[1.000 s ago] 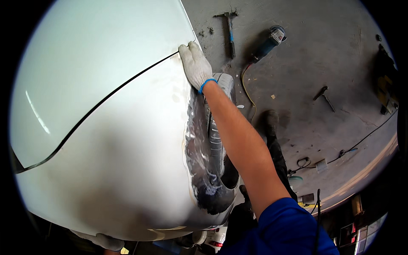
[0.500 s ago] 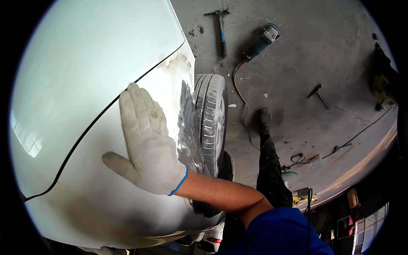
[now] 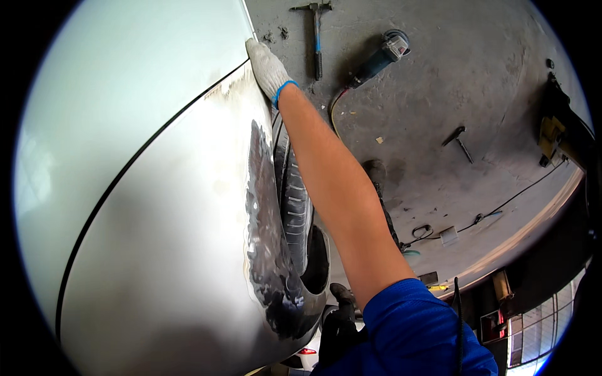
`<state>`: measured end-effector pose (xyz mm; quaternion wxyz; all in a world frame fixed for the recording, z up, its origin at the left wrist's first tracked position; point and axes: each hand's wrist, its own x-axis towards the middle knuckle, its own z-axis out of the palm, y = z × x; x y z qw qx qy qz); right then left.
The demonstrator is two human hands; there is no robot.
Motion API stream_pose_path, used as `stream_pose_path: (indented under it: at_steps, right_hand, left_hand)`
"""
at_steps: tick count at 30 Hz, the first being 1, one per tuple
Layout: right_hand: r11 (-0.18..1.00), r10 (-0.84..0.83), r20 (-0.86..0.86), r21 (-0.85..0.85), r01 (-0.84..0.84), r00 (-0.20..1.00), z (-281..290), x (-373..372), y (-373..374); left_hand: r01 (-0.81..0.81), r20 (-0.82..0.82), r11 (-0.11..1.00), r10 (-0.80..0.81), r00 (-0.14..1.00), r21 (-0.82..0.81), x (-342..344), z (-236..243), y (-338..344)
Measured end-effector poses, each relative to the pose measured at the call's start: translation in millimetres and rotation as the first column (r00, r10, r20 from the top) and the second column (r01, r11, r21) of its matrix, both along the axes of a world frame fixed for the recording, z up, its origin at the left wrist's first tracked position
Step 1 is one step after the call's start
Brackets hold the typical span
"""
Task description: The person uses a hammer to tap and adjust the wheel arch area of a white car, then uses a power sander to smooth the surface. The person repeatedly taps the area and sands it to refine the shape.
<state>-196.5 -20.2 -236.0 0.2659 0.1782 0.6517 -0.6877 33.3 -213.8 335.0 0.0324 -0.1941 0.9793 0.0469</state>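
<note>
My right hand [image 3: 269, 67], in a pale knit glove with a blue cuff, lies against the edge of a white car body panel [image 3: 175, 207], beside the dark panel gap. Its visible fingers are stretched out along the edge; some are hidden. It holds no tool. Below the hand, the panel has a sanded grey and black patch [image 3: 266, 213] along the wheel arch, with yellowish marks higher up. The tyre [image 3: 295, 207] shows beside that patch, partly behind my forearm. My left hand is out of view.
On the concrete floor lie a blue-handled hammer [image 3: 317, 41], an angle grinder [image 3: 382, 57] with a yellow cord, and a smaller hammer [image 3: 459, 143]. A dark cable [image 3: 520, 203] runs along the right. My boot [image 3: 375, 170] stands near the tyre.
My right hand has moved up and right from flat on the panel to its edge. The glove seen at the lower left has gone out of view. My view has shifted slightly.
</note>
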Motion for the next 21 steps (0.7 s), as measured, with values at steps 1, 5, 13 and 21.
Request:
stream_pose_path:
  at_steps: [1, 5, 13, 21]
  right_hand:
    - [0.999, 0.008, 0.027, -0.041, -0.007, 1.000, -4.9, -3.1, -3.6]
    - [0.965, -0.108, 0.215, -0.213, 0.155, 0.971, -86.8, -6.6, -11.8]
    - [0.932, 0.189, -0.102, 0.333, -0.146, 0.977, 12.7, 49.4, -6.5]
    - [0.987, -0.095, 0.135, 0.144, 0.075, 0.986, 203.3, 135.5, 33.3]
  left_hand:
    - [-0.008, 0.004, 1.000, 0.008, 1.000, -0.004, 2.4, 1.4, -0.7]
    - [0.013, -0.001, 1.000, -0.013, 1.000, 0.011, -3.4, 0.5, -6.9]
    - [0.040, -0.031, 0.999, -0.039, 0.999, 0.010, 3.1, 10.4, -3.3]
    - [0.210, -0.136, 0.976, -0.201, 0.970, 0.059, -2.9, 9.7, -3.0]
